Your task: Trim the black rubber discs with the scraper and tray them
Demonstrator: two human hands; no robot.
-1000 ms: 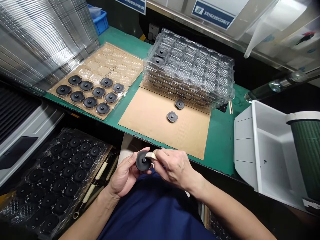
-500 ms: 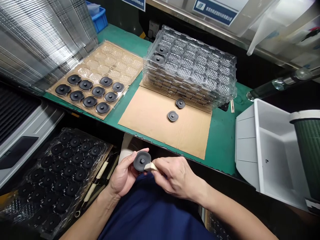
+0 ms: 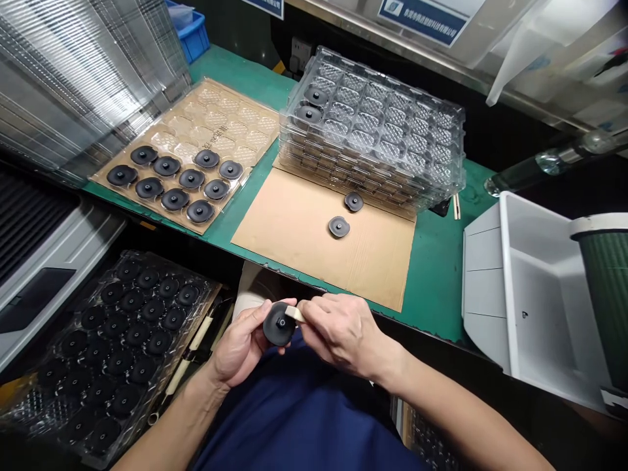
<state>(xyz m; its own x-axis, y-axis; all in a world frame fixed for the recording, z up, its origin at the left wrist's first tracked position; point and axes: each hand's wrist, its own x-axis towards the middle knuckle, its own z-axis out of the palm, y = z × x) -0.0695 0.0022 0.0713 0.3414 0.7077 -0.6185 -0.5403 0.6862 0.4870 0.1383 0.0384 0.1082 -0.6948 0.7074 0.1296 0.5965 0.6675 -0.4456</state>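
My left hand (image 3: pixel 241 347) grips a round black disc (image 3: pixel 275 329) with a small raised hub, by its left edge, in front of my lap. A short cream-coloured block (image 3: pixel 295 314) is pinched in the fingers of my right hand (image 3: pixel 338 330); its tip touches the disc's upper right rim. What the block is made of I cannot tell. Beyond the hands, two similar discs, one nearer (image 3: pixel 339 227) and one farther (image 3: pixel 354 201), lie on a cardboard sheet (image 3: pixel 294 222) on the green bench.
A stack of clear plastic trays (image 3: pixel 373 124) stands at the back, two discs in its top tray. To the left, a clear tray on cardboard (image 3: pixel 216 118) holds several discs. Lower left is another filled tray (image 3: pixel 118 347). A white bin (image 3: pixel 490 281) stands right.
The block has moved from the disc's lower right edge up to its upper right rim, and my right hand has risen slightly. The disc has turned and tilted a little in my left hand.
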